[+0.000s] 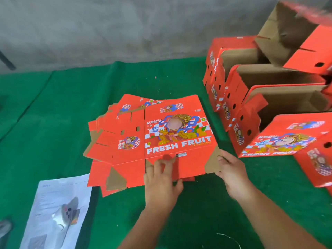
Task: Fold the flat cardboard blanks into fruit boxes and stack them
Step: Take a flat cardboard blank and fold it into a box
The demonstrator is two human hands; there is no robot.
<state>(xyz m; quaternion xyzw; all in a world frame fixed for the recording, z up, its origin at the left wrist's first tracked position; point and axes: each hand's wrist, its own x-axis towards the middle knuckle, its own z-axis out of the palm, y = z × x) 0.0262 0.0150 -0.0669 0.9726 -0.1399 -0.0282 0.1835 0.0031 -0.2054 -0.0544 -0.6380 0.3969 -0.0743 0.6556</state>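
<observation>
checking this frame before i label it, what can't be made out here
All in the head view:
- Flat blanks: how many lie in the pile; the top blank covers them.
- Box at the top right: blurred and cut off by the frame edge.
- Printed sheet: its text is too small and washed out to read.
- Left hand: its fingers cover part of the top blank's near flap.
- Right hand: its fingertips are hidden behind the brown flap.

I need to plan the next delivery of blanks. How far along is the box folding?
Done: several folded boxes stand nested at the right on the green table, and one more lies on its side nearest the camera. In hand: the left hand presses the near flap of the top blank, while the right hand holds its brown corner flap. Left: a pile of flat blanks beneath it.
</observation>
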